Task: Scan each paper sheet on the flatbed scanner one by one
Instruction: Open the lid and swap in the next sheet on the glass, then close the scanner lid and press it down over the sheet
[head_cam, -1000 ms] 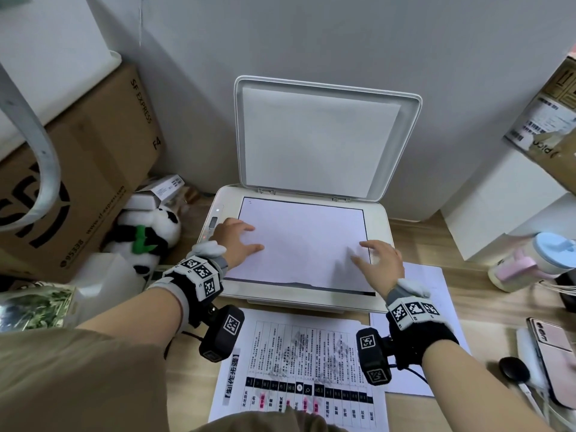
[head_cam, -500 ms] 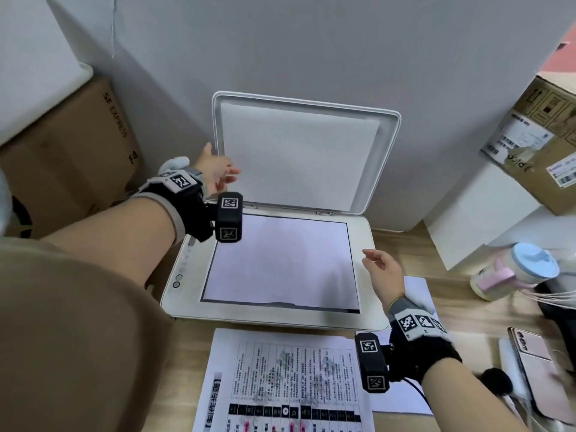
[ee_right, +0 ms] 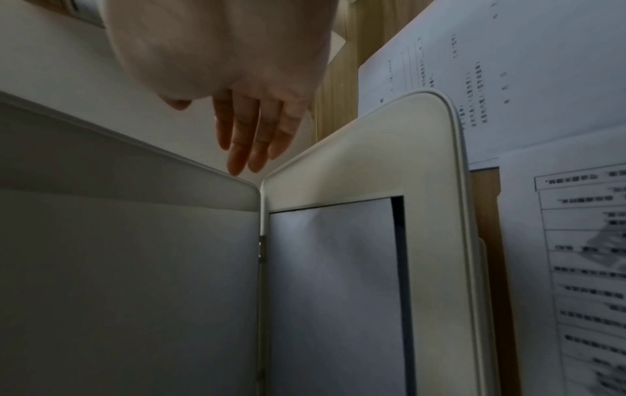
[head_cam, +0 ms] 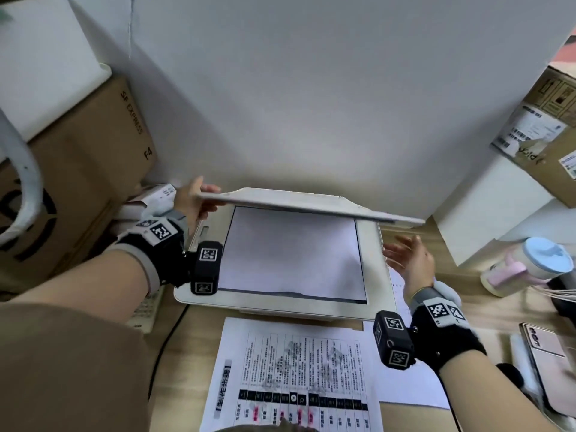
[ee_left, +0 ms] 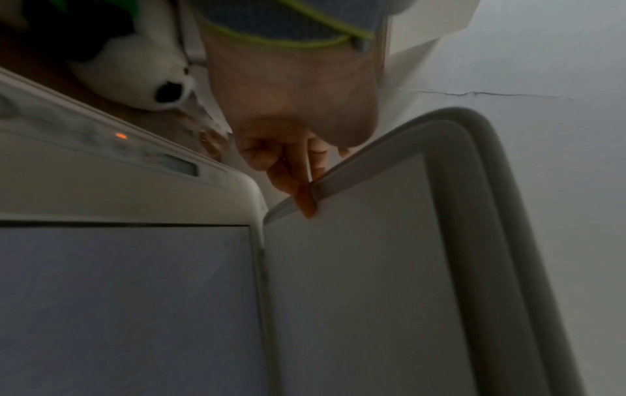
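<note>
While the left hand (head_cam: 190, 202) grips the scanner lid (head_cam: 311, 207) at its left edge, 1 paper sheet (head_cam: 293, 254) lies below; the right hand (head_cam: 411, 263), fingers straight, hovers right of the scanner (head_cam: 378, 275).

We record the scanner (head_cam: 372, 263) body and its lid (head_cam: 299, 207) as smooth off-white plastic with a matt finish. The sheet (head_cam: 290, 257) on the bed is plain matt paper, slightly creased at one corner. The desk (head_cam: 486, 310) shows a light wood-grain surface. The printed page (head_cam: 293, 375) is matt paper. The box (head_cam: 90, 169) is rough brown cardboard.
</note>
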